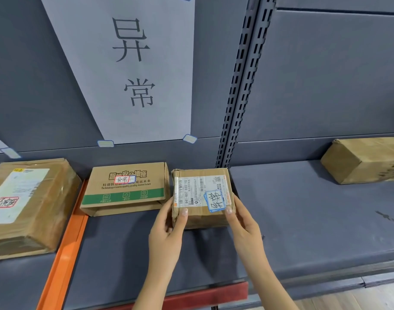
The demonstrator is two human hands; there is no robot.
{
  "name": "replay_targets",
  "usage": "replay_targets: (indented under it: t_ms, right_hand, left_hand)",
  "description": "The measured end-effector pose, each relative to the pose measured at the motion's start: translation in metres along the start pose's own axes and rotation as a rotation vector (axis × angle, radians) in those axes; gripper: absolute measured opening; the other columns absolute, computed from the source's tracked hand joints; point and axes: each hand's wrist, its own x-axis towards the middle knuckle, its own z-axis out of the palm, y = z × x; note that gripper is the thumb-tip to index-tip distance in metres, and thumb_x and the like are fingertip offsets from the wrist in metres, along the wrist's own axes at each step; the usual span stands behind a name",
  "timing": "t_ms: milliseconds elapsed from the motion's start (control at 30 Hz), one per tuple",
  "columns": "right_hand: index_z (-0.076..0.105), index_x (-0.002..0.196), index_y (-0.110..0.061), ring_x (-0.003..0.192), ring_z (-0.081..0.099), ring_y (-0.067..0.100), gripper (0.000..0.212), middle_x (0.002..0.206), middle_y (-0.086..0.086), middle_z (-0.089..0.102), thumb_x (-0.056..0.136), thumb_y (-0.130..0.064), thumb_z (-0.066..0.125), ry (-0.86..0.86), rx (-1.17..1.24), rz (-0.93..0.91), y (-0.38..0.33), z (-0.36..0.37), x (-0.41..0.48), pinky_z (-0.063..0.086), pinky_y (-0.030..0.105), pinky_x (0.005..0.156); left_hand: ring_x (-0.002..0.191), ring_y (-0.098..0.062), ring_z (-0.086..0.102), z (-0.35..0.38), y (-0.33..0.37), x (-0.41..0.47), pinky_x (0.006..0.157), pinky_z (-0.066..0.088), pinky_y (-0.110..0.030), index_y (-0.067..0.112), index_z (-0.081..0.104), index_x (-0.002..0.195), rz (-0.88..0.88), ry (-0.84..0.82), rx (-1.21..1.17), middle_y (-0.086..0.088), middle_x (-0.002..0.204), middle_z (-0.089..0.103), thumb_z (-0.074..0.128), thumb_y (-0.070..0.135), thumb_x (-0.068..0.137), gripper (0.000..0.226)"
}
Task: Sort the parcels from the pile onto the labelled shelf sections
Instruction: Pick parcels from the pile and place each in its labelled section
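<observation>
A small brown cardboard parcel (200, 198), nearly square and bearing a white shipping label and a blue-edged handwritten sticker (215, 201), was held between two bare hands at the right end of a dark grey shelf deck (129, 247). This section was marked by a large white paper sign (133, 70) fixed to the back wall. The parcel was gripped from both sides. The left hand (167, 233) was curled round its left face and the right hand (243, 227) round its right face, with each thumb pressed on the top near the front edge. The remaining fingers (236, 202) were laid close together along the sides. Whether the parcel's base was resting on the deck or was held just above it could not be told. The parcel lay directly ahead of both hands, toward the wall, and neither hand was nearer than the other. No clear long axis was shown. Just beside its left face stood a brown cardboard box with a green stripe (126, 189), so the left hand's fingers were set in a narrow gap. The release was judged to call for a straight pull back toward the person. Well apart to the left, beyond an orange divider (64, 242), lay a larger tape-wrapped brown parcel (23, 204). Another plain brown box (366, 159) lay on the neighbouring section.
</observation>
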Motion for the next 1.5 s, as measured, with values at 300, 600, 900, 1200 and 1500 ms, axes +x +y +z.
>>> replay_targets:
  t_ms: [300,600,900,1200,1500]
  right_hand:
    - [0.048,0.139,-0.039,0.119,0.049,-0.019,0.039,0.12,-0.04,0.06,0.101,-0.028,0.051,-0.021,-0.071,0.058,0.016,-0.003,0.011,0.039,0.002,0.096]
    - [0.045,0.142,-0.042,0.118,0.049,-0.02,0.042,0.121,-0.04,0.059,0.101,-0.036,0.051,-0.05,-0.168,0.064,0.015,-0.007,0.01,0.039,0.007,0.101]
    - [0.02,0.157,-0.029,0.15,-0.002,-0.003,0.062,0.165,-0.015,0.013,0.101,-0.055,0.03,-0.063,-0.875,-0.442,0.026,-0.02,-0.007,0.037,0.032,0.111]
    - [0.019,0.157,-0.019,0.153,0.001,0.012,0.06,0.164,-0.003,0.019,0.104,-0.046,0.029,-0.032,-1.116,-0.563,0.052,-0.022,-0.014,0.033,0.041,0.113]
    - [0.01,0.158,-0.021,0.152,-0.004,0.009,0.062,0.165,-0.004,0.01,0.104,-0.045,0.029,-0.08,-1.119,-0.552,0.049,-0.021,-0.001,0.02,0.042,0.117]
  left_hand:
    - [0.113,0.008,0.056,0.004,-0.021,0.006,0.098,0.044,-0.021,0.045,0.055,0.12,-0.056,0.004,0.056,0.026,0.118,0.064,0.063,0.031,0.092,0.032]
    - [0.111,0.013,0.054,0.004,-0.021,0.006,0.094,0.042,-0.018,0.049,0.051,0.121,-0.057,-0.016,0.145,0.037,0.112,0.06,0.06,0.038,0.092,0.032]
    - [0.148,-0.005,0.006,-0.004,-0.031,-0.017,0.112,0.025,-0.023,0.028,0.015,0.154,0.44,-0.042,0.887,0.012,0.16,0.015,0.028,0.059,0.097,0.066]
    - [0.148,-0.02,0.017,-0.008,-0.044,-0.02,0.12,0.01,-0.035,0.003,0.033,0.148,0.69,-0.117,1.148,-0.011,0.156,0.033,0.032,0.045,0.1,0.064]
    - [0.14,-0.025,0.033,-0.008,-0.035,-0.006,0.118,0.009,-0.036,0.001,0.046,0.141,0.664,-0.153,1.302,-0.013,0.149,0.043,0.023,0.048,0.101,0.066]
